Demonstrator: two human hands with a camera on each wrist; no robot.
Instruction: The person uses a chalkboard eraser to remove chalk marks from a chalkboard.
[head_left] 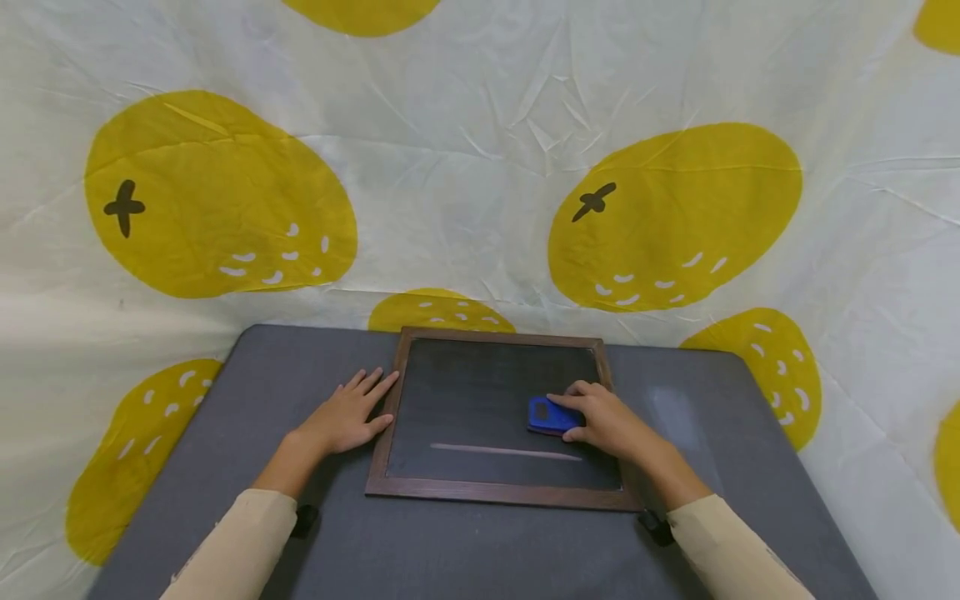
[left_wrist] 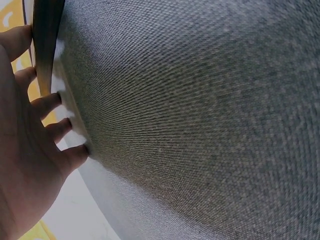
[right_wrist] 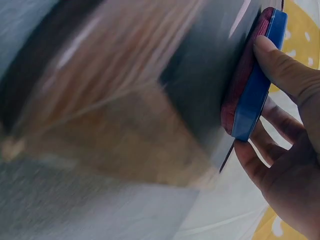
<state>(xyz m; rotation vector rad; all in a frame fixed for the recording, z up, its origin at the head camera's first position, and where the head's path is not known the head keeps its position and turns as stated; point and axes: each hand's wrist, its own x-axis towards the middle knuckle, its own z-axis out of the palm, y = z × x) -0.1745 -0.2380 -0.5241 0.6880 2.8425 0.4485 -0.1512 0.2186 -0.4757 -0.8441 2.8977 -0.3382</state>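
Observation:
A blackboard (head_left: 480,392) in a brown wooden frame lies on the grey table. Near its lower edge runs one pale chalk line (head_left: 502,451). My right hand (head_left: 603,421) grips a blue board eraser (head_left: 551,415) between thumb and fingers, over the right half of the board, above the line's right end. The right wrist view shows the eraser's dark red felt pad (right_wrist: 245,75) facing the board. My left hand (head_left: 345,421) rests spread out at the board's left side, thumb and index fingertip at the wooden frame (left_wrist: 46,47), the other fingers on the table.
The grey cloth-textured table (head_left: 465,550) extends around the board on both sides and in front. Behind it hangs a white curtain (head_left: 450,217) printed with yellow fruit shapes. A dark wrist strap (head_left: 656,527) shows at the right sleeve.

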